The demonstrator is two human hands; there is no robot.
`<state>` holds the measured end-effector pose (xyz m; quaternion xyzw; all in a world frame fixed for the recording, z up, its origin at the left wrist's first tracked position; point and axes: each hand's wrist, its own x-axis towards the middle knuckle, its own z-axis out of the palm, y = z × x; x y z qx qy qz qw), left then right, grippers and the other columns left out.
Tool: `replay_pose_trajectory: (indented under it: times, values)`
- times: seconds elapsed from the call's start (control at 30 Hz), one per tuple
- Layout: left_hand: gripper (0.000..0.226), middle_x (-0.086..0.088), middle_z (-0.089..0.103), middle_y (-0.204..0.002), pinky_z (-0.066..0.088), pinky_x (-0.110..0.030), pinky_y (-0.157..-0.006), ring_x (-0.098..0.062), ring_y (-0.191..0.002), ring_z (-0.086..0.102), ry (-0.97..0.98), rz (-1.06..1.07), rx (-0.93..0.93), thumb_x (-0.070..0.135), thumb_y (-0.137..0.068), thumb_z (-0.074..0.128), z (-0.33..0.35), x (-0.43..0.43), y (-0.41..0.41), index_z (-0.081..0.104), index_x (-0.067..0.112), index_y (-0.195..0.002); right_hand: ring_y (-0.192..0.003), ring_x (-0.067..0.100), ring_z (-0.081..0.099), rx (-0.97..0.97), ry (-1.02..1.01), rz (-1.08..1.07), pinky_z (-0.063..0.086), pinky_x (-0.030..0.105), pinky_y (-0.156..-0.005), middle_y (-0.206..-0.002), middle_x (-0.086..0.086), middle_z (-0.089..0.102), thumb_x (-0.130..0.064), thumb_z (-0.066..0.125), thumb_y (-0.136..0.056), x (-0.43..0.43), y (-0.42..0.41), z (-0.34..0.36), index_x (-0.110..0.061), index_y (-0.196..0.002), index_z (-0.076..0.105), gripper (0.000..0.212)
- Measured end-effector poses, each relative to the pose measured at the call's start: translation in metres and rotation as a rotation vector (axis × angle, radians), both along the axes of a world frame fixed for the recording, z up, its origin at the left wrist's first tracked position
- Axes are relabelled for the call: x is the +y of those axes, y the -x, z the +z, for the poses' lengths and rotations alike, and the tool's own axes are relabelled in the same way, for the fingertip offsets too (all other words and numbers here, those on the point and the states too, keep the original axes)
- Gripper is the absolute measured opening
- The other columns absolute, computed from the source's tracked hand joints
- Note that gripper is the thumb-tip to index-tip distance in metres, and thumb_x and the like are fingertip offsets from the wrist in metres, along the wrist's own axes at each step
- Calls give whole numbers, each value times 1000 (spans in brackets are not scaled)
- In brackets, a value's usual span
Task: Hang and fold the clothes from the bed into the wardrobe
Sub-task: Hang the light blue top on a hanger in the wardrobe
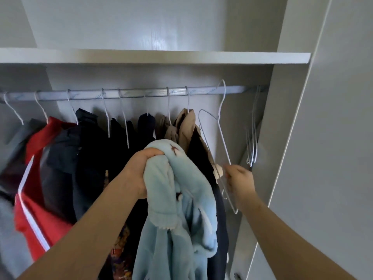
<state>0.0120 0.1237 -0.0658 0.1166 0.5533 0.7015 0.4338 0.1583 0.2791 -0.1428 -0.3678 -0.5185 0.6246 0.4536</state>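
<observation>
Head view: hanging step, one garment in hand, not on a hanger yet.

- Left hand: fingers curled tight round a bunched top edge of a light blue fleece top. Top is held up in front of the hung clothes and the rest drapes down out of frame.
- Right hand: fingers closed on the lower part of a white wire hanger. Hanger is bare and tilted, with its hook up at the rail. Hook tip sits above the rail line; can't tell whether it's hooked on or just lifted off.
- Wardrobe is open, with one shelf above the rail.

Next move, my read: get the hanger clear of the rail and bring it to the top. Feed one hanger shoulder in through the neck, then the other. The left hand has to let go of the bunch and find the neck opening first; fleece is thick and floppy, so that's the fiddly bit. Then hook it back into the gap at the right of the rail.

Counts:
- Rail: 1
- Hanger hooks on the rail carrying clothes: about 8, incl. a red jacket and a beige coat
- Hanger in hand: 1
- Spare hangers at far right: a cluster of several, overlapping, exact number unclear
- Blue tops: 1
- Bed isn't in frame, so what's left of the pile is unknown.
</observation>
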Motion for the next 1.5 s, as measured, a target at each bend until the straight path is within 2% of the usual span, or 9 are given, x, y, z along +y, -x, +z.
replay_pose_trajectory:
  times: [0.17, 0.27, 0.4, 0.63, 0.77, 0.93, 1.07, 1.3, 1.5]
  values:
    - [25, -13, 65, -58, 44, -34, -63, -27, -69, 55, 34, -119, -10, 25, -92, 51, -10, -20, -22, 61, 1, -89, -29, 9, 26, 68, -51, -83, 22, 14, -35, -35, -4, 27, -1, 59, -85, -54, -49, -19, -14, -48, 33, 47]
    - [32, -17, 68, -88, 44, -37, -82, -31, -84, 59, 40, -191, 26, 23, -95, 45, -13, -25, -47, 57, 2, -116, -37, 11, 20, 44, -82, -221, 18, 19, -42, -40, -1, 24, -1, 61, -83, -80, -88, -33, -18, -48, 29, 50]
    - [24, -11, 64, -52, 41, -33, -61, -24, -65, 54, 71, -269, 13, 24, -92, 49, -16, -31, -71, 58, 3, -85, -36, 10, 31, 46, -128, -239, 30, 16, -40, -37, -5, 33, 4, 59, -82, -102, -128, -31, -15, -46, 34, 48]
    - [22, -11, 66, -58, 43, -33, -59, -28, -68, 57, 158, -276, 81, 26, -82, 61, -22, -36, -114, 63, 6, -88, -37, 11, 22, 101, -102, -177, 18, 15, -37, -40, -4, 29, -5, 58, -86, -117, -185, -11, -8, -71, 55, 16]
    - [34, -15, 64, -86, 47, -36, -71, -31, -78, 58, 257, -314, 149, 27, -78, 64, -28, -46, -131, 63, 5, -104, -29, 6, 19, 102, -143, -215, 16, 11, -35, -33, -7, 26, -14, 48, -95, -128, -224, -11, -8, -62, 50, 34]
    - [40, -17, 62, -89, 48, -36, -68, -31, -75, 58, 345, -312, 217, 32, -86, 59, -33, -63, -152, 60, 4, -114, -29, 6, 17, 160, -109, -55, 16, 9, -37, -33, -6, 22, -19, 42, -98, -141, -264, -9, -13, -41, 47, 58]
    - [34, -19, 63, -101, 51, -36, -72, -30, -80, 60, 284, -212, 418, 22, -87, 60, -31, -76, -163, 59, 6, -117, -28, 6, 18, 25, -113, 73, 18, 10, -35, -32, -6, 24, -19, 46, -96, -157, -290, -14, -15, -34, 47, 62]
    - [13, -3, 59, -95, 44, -34, -74, -26, -90, 55, 474, -24, 1322, 31, -87, 51, -25, -108, -177, 59, 21, -88, -30, 9, 21, -181, -153, 108, 20, 12, -36, -32, -5, 26, -24, 53, -94, -172, -324, -22, -16, -34, 46, 61]
    - [21, -13, 59, -106, 44, -38, -82, -32, -98, 54, 305, 86, 1053, 19, -89, 50, -22, -112, -196, 59, 12, -106, -32, 10, 25, -366, -215, 194, 22, 15, -37, -36, -1, 29, -26, 57, -91, -180, -338, -16, -17, -33, 45, 61]
